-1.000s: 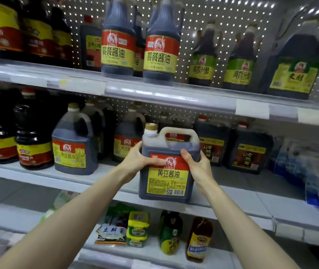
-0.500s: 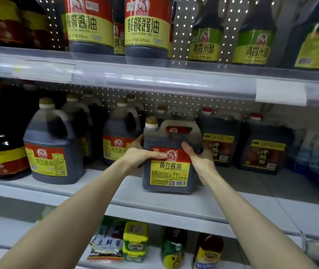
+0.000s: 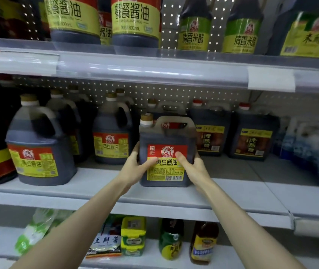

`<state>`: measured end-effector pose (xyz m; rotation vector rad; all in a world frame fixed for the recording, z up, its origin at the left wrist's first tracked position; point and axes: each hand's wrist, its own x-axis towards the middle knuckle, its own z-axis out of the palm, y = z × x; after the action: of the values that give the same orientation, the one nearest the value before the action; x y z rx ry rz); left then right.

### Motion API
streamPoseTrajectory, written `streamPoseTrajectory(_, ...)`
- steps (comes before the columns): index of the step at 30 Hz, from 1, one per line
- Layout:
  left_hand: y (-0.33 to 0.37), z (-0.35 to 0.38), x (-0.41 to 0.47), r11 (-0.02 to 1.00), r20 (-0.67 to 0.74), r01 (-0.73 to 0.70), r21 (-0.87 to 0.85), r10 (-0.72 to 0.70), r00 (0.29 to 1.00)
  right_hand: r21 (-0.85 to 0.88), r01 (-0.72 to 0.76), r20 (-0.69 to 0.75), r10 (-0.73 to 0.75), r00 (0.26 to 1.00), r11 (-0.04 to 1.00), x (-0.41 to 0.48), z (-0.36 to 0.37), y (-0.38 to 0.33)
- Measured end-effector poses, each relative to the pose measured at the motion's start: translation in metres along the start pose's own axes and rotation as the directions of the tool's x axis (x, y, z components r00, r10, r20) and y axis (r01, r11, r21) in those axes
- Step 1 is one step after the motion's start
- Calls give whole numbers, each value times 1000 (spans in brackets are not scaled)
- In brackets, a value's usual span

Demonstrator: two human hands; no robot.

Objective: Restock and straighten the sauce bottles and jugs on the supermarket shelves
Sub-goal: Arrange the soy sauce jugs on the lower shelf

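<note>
Jug (image 3: 165,150) between both gripping hands

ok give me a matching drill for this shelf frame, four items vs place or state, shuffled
Things:
1. square soy sauce jug
2. rice vinegar bottle
3. red-capped aged vinegar jug
4. stacked yellow-green tubs

Places or states:
a. on the bottom shelf
b. on the top shelf, green label
c. gripped by the left hand and right hand
d. on the middle shelf, right of the square soy sauce jug

Pairs: 1-c, 2-b, 3-d, 4-a
</note>
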<state>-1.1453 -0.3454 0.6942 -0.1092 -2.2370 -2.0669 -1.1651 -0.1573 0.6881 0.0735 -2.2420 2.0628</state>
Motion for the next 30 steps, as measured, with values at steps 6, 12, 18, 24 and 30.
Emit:
streamPoseTrajectory(6, -24, -8, -8, 995, 95, -29, 95, 20, 995, -171, -16, 27, 21, 999, 985, -17, -10, 16)
streamPoseTrajectory(12, -29, -15, -4, 967, 111, -89, 237, 64, 992, -223, 34, 16, -31, 999, 974, -16, -13, 18)
streamPoseTrajectory(18, -32, -20, 1, 955, 125, -109, 276, 77, 989, -250, 73, -7, -77, 997, 966, -16, -9, 20)
streamPoseTrajectory(24, -33, -20, 8, 953, 124, -109, 282, 77, 989, -255, 85, -16, -93, 996, 963, -10, -8, 21)
streamPoseTrajectory(30, -36, -20, 14, 950, 117, -135, 282, 105, 988, -283, 119, -9, -127, 992, 952, -3, -8, 24)
